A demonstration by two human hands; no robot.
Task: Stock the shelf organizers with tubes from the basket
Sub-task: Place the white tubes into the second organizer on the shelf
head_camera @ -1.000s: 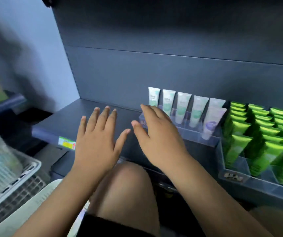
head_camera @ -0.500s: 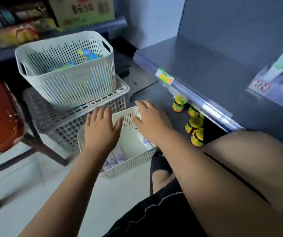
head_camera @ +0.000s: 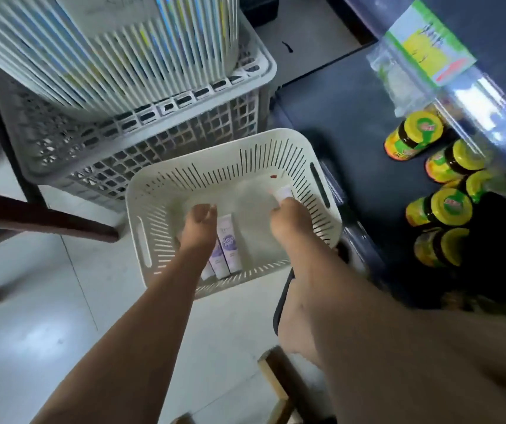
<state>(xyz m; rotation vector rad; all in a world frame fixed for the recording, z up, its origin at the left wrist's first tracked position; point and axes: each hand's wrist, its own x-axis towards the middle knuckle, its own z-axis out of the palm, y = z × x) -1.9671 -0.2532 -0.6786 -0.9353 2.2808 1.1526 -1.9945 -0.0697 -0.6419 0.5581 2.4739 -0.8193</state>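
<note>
A cream slotted basket (head_camera: 221, 148) stands on the pale floor in front of my knees. Lilac-and-white tubes (head_camera: 228, 243) lie flat on its bottom, toward the left. My left hand (head_camera: 198, 228) is down inside the basket with its fingers curled over the tubes; whether it grips one is hidden. Toward the basket's right wall, my right hand (head_camera: 288, 218) is closed on a tube whose white end (head_camera: 283, 192) pokes out past the fingertips. The shelf organizers are out of view.
A grey lattice crate (head_camera: 153, 142) with a larger white basket (head_camera: 107, 56) on top stands just behind. Yellow-lidded jars (head_camera: 414, 136) sit on the low dark shelf at right, below a price tag (head_camera: 429, 41). A dark furniture leg (head_camera: 46, 218) crosses the left.
My view has swung from the shelf organizers down to the floor basket. Both hands have dropped from the shelf into the basket, onto the tubes.
</note>
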